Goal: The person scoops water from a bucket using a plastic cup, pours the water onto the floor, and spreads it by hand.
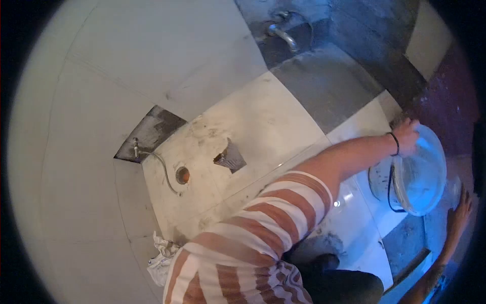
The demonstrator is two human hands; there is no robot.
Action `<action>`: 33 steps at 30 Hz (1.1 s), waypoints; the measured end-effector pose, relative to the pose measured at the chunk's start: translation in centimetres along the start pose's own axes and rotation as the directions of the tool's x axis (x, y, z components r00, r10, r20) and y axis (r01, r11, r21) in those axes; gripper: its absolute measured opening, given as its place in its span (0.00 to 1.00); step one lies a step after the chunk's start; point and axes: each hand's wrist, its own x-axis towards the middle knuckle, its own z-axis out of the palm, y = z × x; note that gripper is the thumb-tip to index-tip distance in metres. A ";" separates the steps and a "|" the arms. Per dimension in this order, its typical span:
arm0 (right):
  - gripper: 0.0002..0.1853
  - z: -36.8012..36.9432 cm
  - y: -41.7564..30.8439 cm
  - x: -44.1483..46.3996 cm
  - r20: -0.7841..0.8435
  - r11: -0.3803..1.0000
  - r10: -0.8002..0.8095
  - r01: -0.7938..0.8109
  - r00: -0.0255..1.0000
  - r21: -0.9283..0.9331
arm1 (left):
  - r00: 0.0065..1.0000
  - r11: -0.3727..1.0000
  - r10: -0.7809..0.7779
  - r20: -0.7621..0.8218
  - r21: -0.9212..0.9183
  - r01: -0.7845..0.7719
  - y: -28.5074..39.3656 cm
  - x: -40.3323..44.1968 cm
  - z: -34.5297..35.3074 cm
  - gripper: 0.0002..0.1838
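My left hand (406, 134), with a dark band at the wrist, is closed on the upper rim of a whitish plastic bucket (379, 182). The bucket tilts so that its mouth faces right, and a thin dark handle hangs along its side. My right hand (459, 210) is near the right edge, below and right of the bucket's mouth, in blue light. Its fingers look stretched out and apart. Beside them is a pale, see-through shape that I cannot make out.
Light tiles (263, 116) cover the floor, with a round drain hole (183, 175) and a crumpled piece of packaging (231, 156). A small valve with a hose (164, 169) comes from the wall. A metal tap (283, 38) stands at the top. White crumpled cloth or paper (163, 256) lies lower left.
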 end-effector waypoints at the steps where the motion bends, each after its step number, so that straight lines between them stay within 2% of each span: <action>1: 0.53 2.1 1.8 -2.3 0.055 0.995 0.052 -0.056 0.997 0.078 | 0.999 1.000 0.009 -0.044 -0.009 -0.010 -0.3 0.3 0.9 0.19; 3: 0.53 10.1 6.5 -7.8 0.202 0.962 0.144 -0.185 0.969 0.201 | 0.995 0.986 0.042 -0.094 0.163 -0.027 -1.3 0.7 3.0 0.19; 4: 0.55 17.0 9.4 -11.8 0.186 0.954 0.019 -0.074 0.982 0.292 | 0.999 0.991 0.044 -0.001 0.130 -0.043 -0.9 0.5 1.0 0.19; 5: 0.53 20.5 8.6 -15.6 0.099 0.979 -0.021 0.000 0.995 0.203 | 1.000 0.998 0.017 -0.020 0.069 -0.015 -0.7 0.9 1.0 0.22; 6: 0.53 23.9 8.3 -19.8 0.199 0.955 -0.007 -0.052 0.980 0.291 | 0.998 0.998 0.059 -0.023 0.030 -0.058 -2.0 -0.2 0.7 0.19; 7: 0.52 24.6 6.4 -23.1 0.296 0.923 0.008 -0.120 0.955 0.364 | 0.980 0.975 0.193 -0.042 0.117 -0.187 -1.8 -0.1 -0.1 0.18; 8: 0.50 22.4 3.7 -25.3 0.219 0.950 -0.076 0.003 0.973 0.313 | 0.975 0.980 0.200 -0.093 0.033 -0.198 -1.2 -0.8 -0.7 0.17; 9: 0.47 20.7 1.5 -25.1 0.397 0.917 -0.032 -0.131 0.917 0.376 | 0.986 0.982 0.167 0.017 0.087 -0.168 -0.6 -0.8 -2.0 0.15; 10: 0.44 19.4 -0.5 -25.1 0.485 0.905 0.057 -0.251 0.873 0.345 | 0.980 0.979 0.196 -0.035 0.068 -0.193 -1.7 -0.5 -0.9 0.15; 11: 0.40 18.0 -2.5 -24.7 0.566 0.928 0.108 -0.288 0.817 0.238 | 0.971 0.974 0.224 -0.087 0.051 -0.220 -2.8 -0.3 0.3 0.14; 12: 0.33 22.5 -2.9 -27.0 0.509 0.935 0.140 -0.282 0.849 0.213 | 0.975 0.977 0.211 -0.062 0.021 -0.210 -2.7 -0.2 -0.1 0.14; 14: 0.30 23.5 -5.8 -28.6 0.492 0.937 0.180 -0.301 0.852 0.178 | 0.979 0.980 0.199 -0.041 -0.009 -0.200 -2.0 -0.5 -0.3 0.14; 17: 0.32 22.8 -9.4 -29.1 0.480 0.960 0.112 -0.220 0.870 0.173 | 0.990 0.990 0.137 -0.010 0.045 -0.137 -1.1 -0.5 -1.3 0.14; 19: 0.35 21.6 -10.2 -28.9 0.485 0.908 -0.069 -0.147 0.872 0.394 | 0.993 0.993 0.120 0.002 0.021 -0.120 -0.8 -0.4 -1.5 0.15; 20: 0.35 21.1 -9.9 -28.9 0.485 0.910 -0.069 -0.144 0.872 0.389 | 0.993 0.993 0.118 -0.001 0.017 -0.118 -0.8 -0.4 -1.5 0.15; 22: 0.38 20.0 -9.2 -28.9 0.534 0.793 -0.084 -0.268 0.841 0.547 | 0.991 0.991 0.132 -0.020 0.015 -0.131 -0.8 -0.5 -1.5 0.14; 23: 0.38 20.0 -8.8 -29.3 0.531 0.798 -0.082 -0.264 0.843 0.543 | 0.991 0.991 0.131 -0.028 0.012 -0.131 -0.8 -0.5 -1.6 0.14; 25: 0.42 20.2 -6.9 -30.3 0.449 0.487 -0.017 -0.385 0.893 0.784 | 0.991 0.989 0.134 -0.024 -0.053 -0.135 -0.8 -0.7 -1.7 0.15; 26: 0.42 19.1 -6.0 -29.8 0.442 0.494 -0.018 -0.377 0.897 0.783 | 0.990 0.989 0.133 -0.034 -0.054 -0.135 -0.8 -0.7 -1.6 0.15; 28: 0.44 15.7 -4.1 -27.4 0.603 0.223 0.078 -0.604 0.794 0.766 | 0.987 0.984 0.147 -0.071 -0.087 -0.153 -0.8 -0.9 -1.4 0.15; 30: 0.46 13.1 -2.5 -24.7 0.506 0.115 0.158 -0.525 0.848 0.843 | 0.989 0.988 0.136 -0.060 -0.071 -0.141 -1.2 -0.8 -1.3 0.15; 32: 0.46 6.8 -0.8 -19.1 0.333 0.502 0.147 -0.361 0.931 0.786 | 0.991 0.990 0.128 -0.049 -0.049 -0.130 -1.1 -0.8 -1.4 0.15; 33: 0.44 3.4 -0.3 -16.3 0.249 0.552 0.086 -0.254 0.965 0.794 | 0.989 0.989 0.140 -0.050 -0.046 -0.143 -1.0 -1.0 -1.6 0.15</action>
